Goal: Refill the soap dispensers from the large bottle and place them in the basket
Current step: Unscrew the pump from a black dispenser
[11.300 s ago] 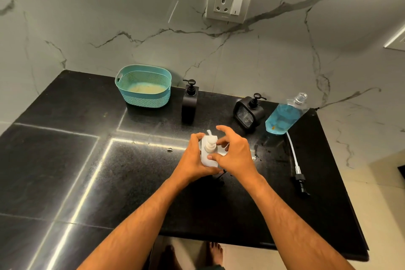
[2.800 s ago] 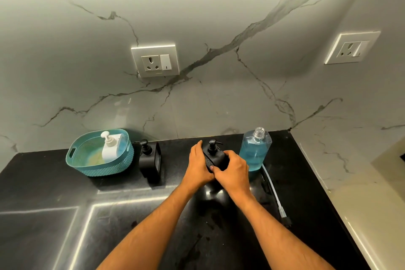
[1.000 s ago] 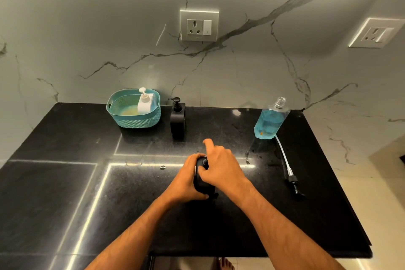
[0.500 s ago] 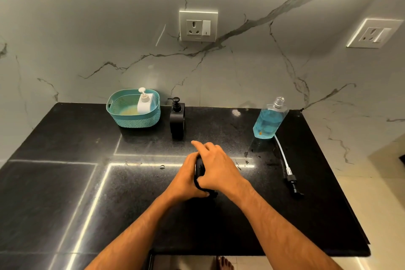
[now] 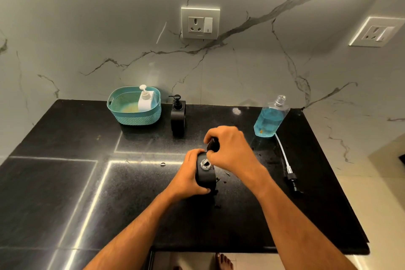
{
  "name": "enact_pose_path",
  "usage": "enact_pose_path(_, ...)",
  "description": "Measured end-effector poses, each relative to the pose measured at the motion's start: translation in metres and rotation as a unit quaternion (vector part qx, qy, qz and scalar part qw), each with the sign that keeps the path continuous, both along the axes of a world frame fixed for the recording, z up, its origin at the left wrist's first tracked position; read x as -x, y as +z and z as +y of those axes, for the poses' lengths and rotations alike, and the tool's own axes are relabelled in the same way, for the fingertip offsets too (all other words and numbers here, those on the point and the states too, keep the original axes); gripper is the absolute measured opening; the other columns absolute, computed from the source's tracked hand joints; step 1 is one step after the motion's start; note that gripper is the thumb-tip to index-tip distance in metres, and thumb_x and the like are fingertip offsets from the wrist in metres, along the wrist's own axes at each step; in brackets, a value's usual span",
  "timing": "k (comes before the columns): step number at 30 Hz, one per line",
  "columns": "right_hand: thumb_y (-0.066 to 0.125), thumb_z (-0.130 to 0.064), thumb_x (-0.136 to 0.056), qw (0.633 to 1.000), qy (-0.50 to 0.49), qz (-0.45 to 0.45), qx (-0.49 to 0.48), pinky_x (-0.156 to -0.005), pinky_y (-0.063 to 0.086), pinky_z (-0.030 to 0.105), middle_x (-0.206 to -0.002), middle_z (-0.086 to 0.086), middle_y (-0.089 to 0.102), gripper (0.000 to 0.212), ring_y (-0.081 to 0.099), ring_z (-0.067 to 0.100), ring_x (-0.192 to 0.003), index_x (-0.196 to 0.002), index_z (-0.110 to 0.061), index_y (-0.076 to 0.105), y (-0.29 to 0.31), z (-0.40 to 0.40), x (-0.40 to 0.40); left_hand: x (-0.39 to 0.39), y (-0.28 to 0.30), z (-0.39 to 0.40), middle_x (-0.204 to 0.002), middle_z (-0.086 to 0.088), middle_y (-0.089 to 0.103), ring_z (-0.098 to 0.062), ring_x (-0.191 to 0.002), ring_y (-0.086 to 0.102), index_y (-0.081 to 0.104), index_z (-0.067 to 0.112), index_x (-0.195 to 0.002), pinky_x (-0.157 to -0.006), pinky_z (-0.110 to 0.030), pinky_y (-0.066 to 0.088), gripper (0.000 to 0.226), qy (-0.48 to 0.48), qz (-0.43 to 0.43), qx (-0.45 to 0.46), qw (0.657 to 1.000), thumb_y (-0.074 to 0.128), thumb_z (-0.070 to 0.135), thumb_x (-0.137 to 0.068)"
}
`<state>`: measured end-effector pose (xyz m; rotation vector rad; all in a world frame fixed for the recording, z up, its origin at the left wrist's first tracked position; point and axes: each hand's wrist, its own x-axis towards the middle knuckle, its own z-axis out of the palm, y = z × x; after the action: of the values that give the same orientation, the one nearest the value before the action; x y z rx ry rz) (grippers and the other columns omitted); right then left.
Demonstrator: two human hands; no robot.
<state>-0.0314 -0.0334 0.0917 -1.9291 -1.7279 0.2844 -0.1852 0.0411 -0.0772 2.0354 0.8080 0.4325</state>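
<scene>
At the near edge of the black stone counter [image 5: 92, 193] bare toes [image 5: 222, 262] show on the floor below, and two forearms reach in from the bottom of the view toward the middle of the slab. The left hand [image 5: 189, 176] wraps its fingers and thumb round the body of a black soap dispenser [image 5: 206, 176] that stands on the counter, its round neck open and showing a shiny ring on top. Just above and behind that opening, the right hand [image 5: 231, 148] curls its fingers round the black pump head [image 5: 213, 144], which sits lifted clear of the neck; how much of a tube hangs beneath it is hidden by the fingers. Small dark specks and wet spots lie scattered on the stone around the dispenser. To the right, well apart from the hands, a loose pump [image 5: 289, 171] with a white tube lies flat, its dark head nearest the viewer. Farther back at the right stands the large clear bottle [image 5: 270, 119], uncapped, partly filled with blue liquid. At the back centre a second black dispenser [image 5: 178, 116] stands upright with its pump on. Just left of it, against the marbled wall [image 5: 241, 72], a teal basket [image 5: 133, 117] holds a white dispenser [image 5: 145, 99], upright at its right side. Two socket plates [image 5: 200, 23] are set in the wall above.
</scene>
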Motion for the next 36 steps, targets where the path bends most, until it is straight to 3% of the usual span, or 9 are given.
enact_pose_path(5, 0.078, -0.021, -0.072, 0.995, -0.070, 0.061, -0.037, -0.070, 0.056, 0.017, -0.080, -0.013, 0.070, 0.015, 0.067, 0.005, -0.077, -0.086, -0.025, 0.075, 0.010, -0.010, -0.029, -0.002, 0.000, 0.001, -0.144, 0.016, 0.032, -0.007, -0.136, 0.044, 0.029, 0.030, -0.151, -0.113, -0.033, 0.049, 0.117, 0.010, -0.013, 0.013, 1.000, 0.095, 0.029, -0.054)
enact_pose_path(13, 0.083, -0.017, -0.073, 0.966, -0.211, 0.116, -0.096, -0.062, 0.055, 0.022, -0.070, -0.012, 0.065, 0.017, 0.064, 0.005, -0.065, -0.077, -0.021, 0.067, -0.048, -0.031, -0.057, -0.004, 0.000, 0.006, -0.145, 0.012, 0.034, -0.010, -0.136, 0.045, 0.031, 0.027, -0.151, -0.111, -0.036, 0.051, 0.115, 0.010, -0.022, 0.013, 1.000, 0.094, 0.029, -0.054)
enact_pose_path(16, 0.083, -0.019, -0.072, 0.953, -0.273, 0.110, -0.070, -0.065, 0.056, 0.033, -0.068, -0.010, 0.064, 0.020, 0.063, 0.009, -0.063, -0.076, -0.021, 0.064, -0.091, -0.045, -0.062, -0.004, -0.001, 0.007, -0.147, 0.011, 0.033, -0.011, -0.137, 0.046, 0.029, 0.028, -0.152, -0.111, -0.035, 0.052, 0.117, 0.004, -0.022, 0.019, 1.000, 0.094, 0.030, -0.055)
enact_pose_path(19, 0.083, -0.018, -0.072, 0.944, -0.315, 0.095, -0.036, -0.067, 0.049, 0.034, -0.071, -0.007, 0.063, 0.024, 0.063, 0.018, -0.065, -0.076, -0.019, 0.060, -0.131, -0.062, -0.058, -0.003, 0.000, 0.007, -0.149, 0.014, 0.030, -0.009, -0.139, 0.044, 0.026, 0.034, -0.154, -0.113, -0.034, 0.050, 0.119, -0.002, -0.019, 0.032, 0.999, 0.093, 0.030, -0.056)
enact_pose_path(23, 0.085, -0.016, -0.073, 0.946, -0.316, 0.076, -0.006, -0.068, 0.039, 0.027, -0.082, -0.004, 0.060, 0.028, 0.058, 0.017, -0.073, -0.085, -0.016, 0.059, -0.163, -0.084, -0.048, -0.002, -0.002, 0.007, -0.151, 0.015, 0.030, -0.013, -0.139, 0.047, 0.024, 0.040, -0.154, -0.110, -0.037, 0.053, 0.120, -0.005, -0.021, 0.048, 0.999, 0.092, 0.026, -0.057)
enact_pose_path(25, 0.084, -0.015, -0.075, 0.948, -0.308, 0.074, 0.011, -0.068, 0.033, 0.013, -0.087, -0.005, 0.057, 0.031, 0.057, 0.014, -0.077, -0.090, -0.017, 0.058, -0.169, -0.090, -0.045, -0.002, -0.002, 0.007, -0.152, 0.013, 0.030, -0.014, -0.138, 0.048, 0.023, 0.042, -0.154, -0.108, -0.038, 0.055, 0.120, -0.007, -0.023, 0.054, 0.998, 0.092, 0.026, -0.058)
enact_pose_path(27, 0.084, -0.015, -0.075, 0.950, -0.303, 0.070, 0.025, -0.069, 0.032, 0.008, -0.093, -0.005, 0.055, 0.033, 0.057, 0.013, -0.082, -0.096, -0.017, 0.058, -0.173, -0.092, -0.045, -0.002, -0.001, 0.007, -0.151, 0.012, 0.031, -0.015, -0.138, 0.048, 0.023, 0.043, -0.154, -0.109, -0.038, 0.054, 0.120, -0.009, -0.024, 0.058, 0.998, 0.092, 0.026, -0.057)
enact_pose_path(31, 0.082, -0.017, -0.077, 0.954, -0.291, 0.055, 0.050, -0.082, 0.039, 0.020, -0.103, -0.003, 0.053, 0.040, 0.058, 0.016, -0.094, -0.110, -0.015, 0.060, -0.179, -0.089, -0.046, -0.002, -0.003, 0.010, -0.152, 0.009, 0.034, -0.017, -0.137, 0.050, 0.023, 0.047, -0.153, -0.110, -0.042, 0.054, 0.120, -0.012, -0.021, 0.062, 0.998, 0.093, 0.026, -0.057)
enact_pose_path(36, 0.081, -0.022, -0.078, 0.956, -0.285, 0.036, 0.067, -0.089, 0.041, 0.023, -0.107, -0.001, 0.055, 0.047, 0.056, 0.017, -0.100, -0.117, -0.015, 0.057, -0.180, -0.085, -0.048, -0.002, -0.005, 0.010, -0.152, 0.006, 0.034, -0.021, -0.136, 0.053, 0.020, 0.049, -0.154, -0.109, -0.042, 0.054, 0.124, -0.007, -0.014, 0.071, 0.997, 0.095, 0.026, -0.057)
